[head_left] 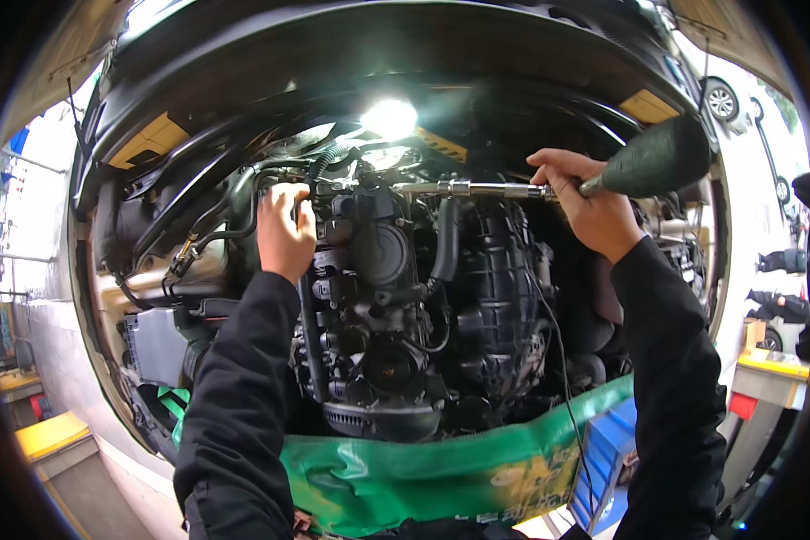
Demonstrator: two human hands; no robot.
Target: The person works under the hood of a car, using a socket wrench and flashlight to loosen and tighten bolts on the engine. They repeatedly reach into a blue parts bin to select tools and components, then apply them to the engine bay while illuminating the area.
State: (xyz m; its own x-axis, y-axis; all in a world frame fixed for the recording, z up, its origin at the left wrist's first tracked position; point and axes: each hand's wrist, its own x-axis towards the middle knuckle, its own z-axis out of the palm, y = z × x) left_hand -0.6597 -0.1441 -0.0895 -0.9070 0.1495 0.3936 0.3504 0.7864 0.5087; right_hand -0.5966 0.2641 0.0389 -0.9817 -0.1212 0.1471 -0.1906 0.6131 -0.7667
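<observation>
Toward the back left of the dark engine (382, 306), my left hand (286, 236) reaches in among the hoses with bent fingers. Its fingertips and whatever they grip cannot be made out. My right hand (594, 202) is closed around the shaft of a socket driver (495, 190), near its bulky dark green handle (661, 157). The driver's long silver extension lies nearly level across the rear of the engine. Its tip points left, among parts beside a black hose (445, 238). Whether the tip touches a fastener cannot be seen.
A bright work lamp (389, 118) shines under the raised hood (351, 45). The front edge carries a green cover (405, 481), with a blue box (606, 463) by my right forearm. A thin black cable (560, 346) runs over the engine's right side. Yellow-topped benches (54, 435) stand outside.
</observation>
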